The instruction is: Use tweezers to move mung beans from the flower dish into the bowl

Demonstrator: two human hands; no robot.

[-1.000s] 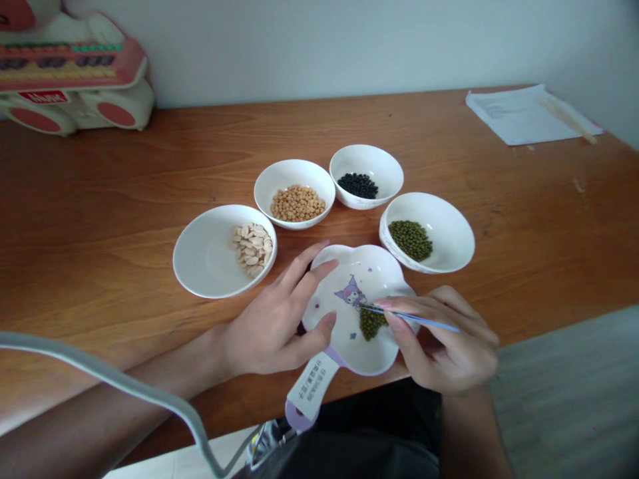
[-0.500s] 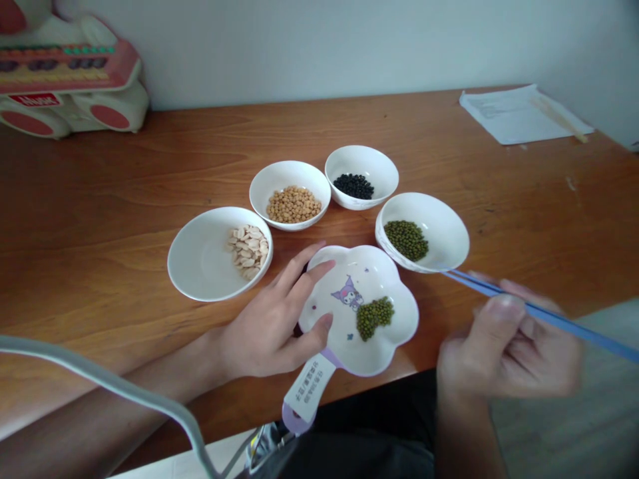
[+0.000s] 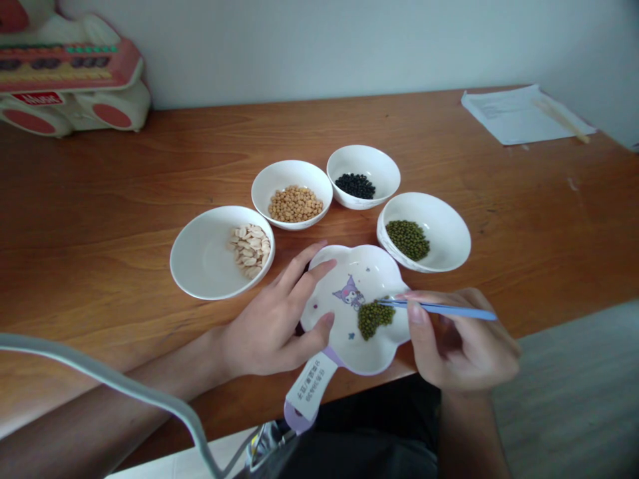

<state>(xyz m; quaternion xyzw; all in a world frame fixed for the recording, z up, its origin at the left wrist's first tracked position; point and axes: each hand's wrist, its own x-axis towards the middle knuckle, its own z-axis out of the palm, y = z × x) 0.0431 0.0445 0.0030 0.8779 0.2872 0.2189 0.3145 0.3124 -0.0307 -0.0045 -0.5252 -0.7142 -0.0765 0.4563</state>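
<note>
Your R hand [image 3: 462, 342] is clamped on blue tweezers [image 3: 456, 311], tips at the green beans [image 3: 370, 320] in the flower dish [image 3: 377, 266], near ctr. Your L hand [image 3: 274, 324], fingers apart, lies over dish's left rim.

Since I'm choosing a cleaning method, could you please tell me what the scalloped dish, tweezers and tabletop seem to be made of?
Scalloped dish: glossy, ceramic or hard plastic; its highlights don't settle which.
Tweezers: smooth blue, perhaps coated metal, given the slim arms.
Tabletop: wood or veneer with a slight sheen, given its grain.
</note>
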